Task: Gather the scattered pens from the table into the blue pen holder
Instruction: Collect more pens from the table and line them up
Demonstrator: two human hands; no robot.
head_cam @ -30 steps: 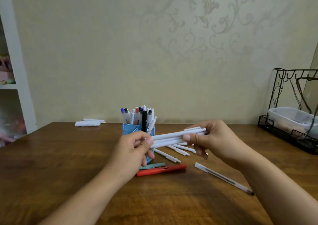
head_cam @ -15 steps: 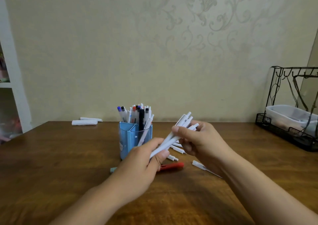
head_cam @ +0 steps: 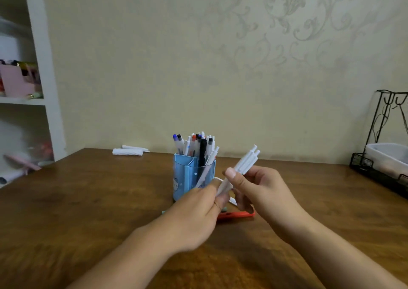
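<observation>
Hands: I see my left hand (head_cam: 194,213) and right hand (head_cam: 262,191) meeting at table centre, both curled around one bundle of white pens (head_cam: 242,167).
Grip: left fingers pinch the bundle's lower end; right thumb and fingers wrap its middle; the tips tilt toward one o'clock.
Red pen (head_cam: 237,214): lies flat on the table (head_cam: 88,211) under my hands.
Blue pen holder (head_cam: 187,178): upright just past the hands at twelve o'clock, packed with pens.
Wire rack (head_cam: 384,134): far at three o'clock.
</observation>
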